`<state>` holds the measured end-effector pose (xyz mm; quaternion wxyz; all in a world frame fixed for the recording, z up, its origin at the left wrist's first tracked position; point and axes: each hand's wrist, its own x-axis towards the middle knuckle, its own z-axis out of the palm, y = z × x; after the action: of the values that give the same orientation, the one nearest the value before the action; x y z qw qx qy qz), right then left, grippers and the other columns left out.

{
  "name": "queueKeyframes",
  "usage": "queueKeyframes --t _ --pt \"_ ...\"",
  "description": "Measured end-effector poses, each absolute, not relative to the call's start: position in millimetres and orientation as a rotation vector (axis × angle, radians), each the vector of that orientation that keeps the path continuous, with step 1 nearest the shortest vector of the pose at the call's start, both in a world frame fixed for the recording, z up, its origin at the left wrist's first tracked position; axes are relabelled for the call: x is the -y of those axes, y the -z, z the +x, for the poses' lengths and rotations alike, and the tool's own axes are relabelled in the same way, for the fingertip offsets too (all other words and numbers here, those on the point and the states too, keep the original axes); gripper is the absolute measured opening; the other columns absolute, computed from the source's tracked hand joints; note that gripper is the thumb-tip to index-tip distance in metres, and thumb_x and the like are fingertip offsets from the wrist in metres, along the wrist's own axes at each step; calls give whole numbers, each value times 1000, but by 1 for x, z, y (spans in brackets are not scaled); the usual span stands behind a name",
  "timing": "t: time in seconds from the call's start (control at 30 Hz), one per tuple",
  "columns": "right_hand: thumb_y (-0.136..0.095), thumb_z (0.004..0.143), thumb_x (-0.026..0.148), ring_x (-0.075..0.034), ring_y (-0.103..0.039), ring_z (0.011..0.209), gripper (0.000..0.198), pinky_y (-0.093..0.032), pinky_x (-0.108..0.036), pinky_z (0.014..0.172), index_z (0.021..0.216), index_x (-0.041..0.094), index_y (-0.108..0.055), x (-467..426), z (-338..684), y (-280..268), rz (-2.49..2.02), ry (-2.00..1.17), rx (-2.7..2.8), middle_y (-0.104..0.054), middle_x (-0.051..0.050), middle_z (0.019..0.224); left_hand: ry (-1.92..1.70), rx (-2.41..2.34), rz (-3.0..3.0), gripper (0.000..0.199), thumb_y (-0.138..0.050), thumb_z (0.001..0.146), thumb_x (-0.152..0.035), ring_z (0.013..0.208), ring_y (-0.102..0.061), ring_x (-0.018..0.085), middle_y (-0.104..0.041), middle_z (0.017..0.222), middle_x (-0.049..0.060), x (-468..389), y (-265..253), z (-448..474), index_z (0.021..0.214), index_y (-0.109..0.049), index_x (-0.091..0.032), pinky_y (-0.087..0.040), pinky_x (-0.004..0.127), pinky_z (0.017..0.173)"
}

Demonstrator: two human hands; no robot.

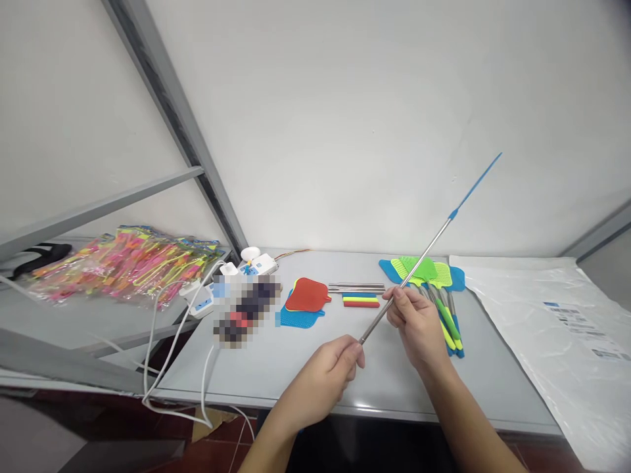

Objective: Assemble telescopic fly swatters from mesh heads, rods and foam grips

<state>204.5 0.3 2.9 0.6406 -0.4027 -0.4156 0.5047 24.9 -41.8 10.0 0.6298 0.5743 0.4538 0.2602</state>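
Observation:
A fly swatter (428, 252) slants up to the right above the table, its thin metal rod topped by a blue head (478, 185) seen edge-on. My left hand (328, 374) is closed around the rod's lower end, which it hides. Higher up, my right hand (417, 322) pinches the rod between thumb and fingers. Behind my hands lie several metal rods (355, 288) and blue, yellow and red handle sleeves (361, 304). Left of these is a stack of loose swatter heads (308, 295), red on top and blue below. Several assembled swatters (428, 272) lie beyond my right hand.
A white plastic bag (532, 309) covers the table's right end. Power strips (259, 264) and white cables (185, 322) are at the left, near a pixelated object (246, 312). Bagged colourful items (133, 263) lie on the left shelf. Grey metal posts (182, 118) frame the area.

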Motion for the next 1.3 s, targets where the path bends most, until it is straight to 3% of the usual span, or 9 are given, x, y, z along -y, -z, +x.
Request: queueKeyframes --t 0.23,0.43,0.6,0.73,1.0,1.2,1.3 --pt "-70 82 40 -5 -18 46 26 -22 -22 44 75 15 -67 -8 240 -13 -851 -970 650 -24 9 53 -444 -1112 1533 38 -33 97 -50 62 -37 11 -41 68 -5 49 -2 18 79 -49 -20 -31 21 56" --pt "-72 79 41 -5 -18 44 27 -23 -19 41 74 16 -65 -32 275 -14 -829 -908 544 -21 11 52 -384 -1143 1593 37 -33 98 -48 65 -38 12 -41 67 -5 44 11 15 79 -49 -21 -31 22 60" --pt "-67 83 49 -6 -30 45 31 -27 -20 43 90 18 -66 -18 247 8 -969 -1068 747 -30 9 52 -422 -1159 1627 39 -31 98 -49 66 -41 13 -41 68 -5 30 14 21 80 -50 -21 -32 23 62" --pt "-59 85 56 -7 -26 44 40 -24 -22 43 78 17 -63 -1 229 22 -1038 -1258 873 -30 8 47 -414 -1169 1715 39 -31 98 -50 71 -45 14 -47 71 -5 25 11 19 80 -50 -21 -34 23 66" --pt "-66 83 47 -6 -21 45 32 -21 -23 44 73 16 -64 -20 275 -11 -924 -1022 726 -26 9 50 -318 -1209 1787 38 -31 99 -47 78 -50 15 -55 78 -3 29 1 -12 80 -51 -21 -35 24 70" --pt "-61 85 52 -8 -31 49 34 -27 -23 47 95 20 -65 -6 249 7 -1064 -1131 887 -34 7 54 -380 -1222 1775 37 -32 99 -46 79 -52 15 -57 79 -3 31 8 -10 81 -54 -21 -36 23 71" --pt "-60 85 53 -9 -34 49 35 -25 -24 47 93 18 -64 7 226 23 -1162 -1288 1135 -38 6 54 -422 -1212 1798 35 -33 98 -46 77 -54 15 -59 78 -4 28 10 -3 83 -54 -22 -36 24 70"
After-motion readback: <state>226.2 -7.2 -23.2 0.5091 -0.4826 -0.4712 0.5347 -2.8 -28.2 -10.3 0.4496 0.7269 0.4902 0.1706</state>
